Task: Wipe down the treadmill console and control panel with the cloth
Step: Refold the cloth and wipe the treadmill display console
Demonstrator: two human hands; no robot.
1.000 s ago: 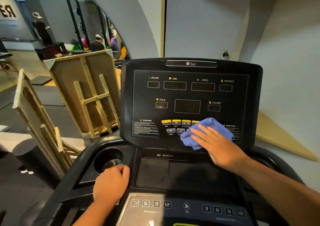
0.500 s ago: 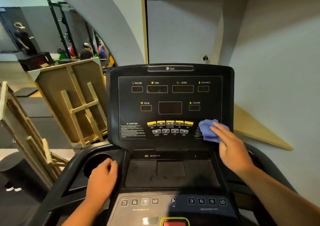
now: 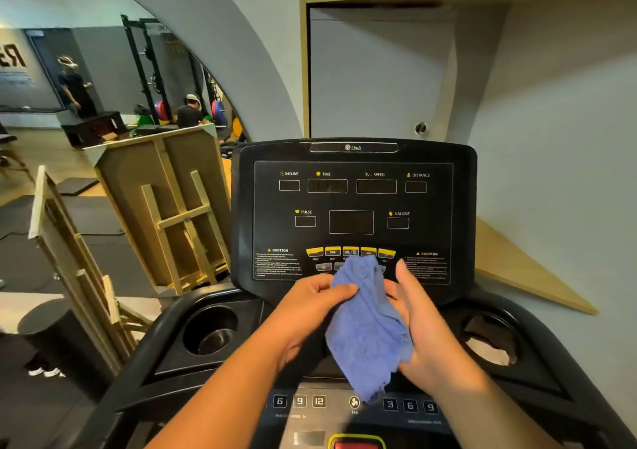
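The black treadmill console stands upright ahead, its displays dark, with a row of yellow buttons along the bottom. A blue cloth hangs crumpled between my hands, in front of the console's lower edge and off its surface. My left hand pinches the cloth's upper left edge with thumb and fingers. My right hand holds the cloth from the right, thumb up, its fingers partly hidden behind the fabric. The lower control panel with numbered keys lies below my hands, partly covered by the cloth.
Cup holders sit left and right of the console tray. Wooden frames lean at the left, beside a black cylinder. A grey wall is close on the right. Two people are far back.
My right hand lifted the cloth off the console's lower right corner and brought it to the middle. My left hand left the tray by the cup holder and took hold of the cloth.
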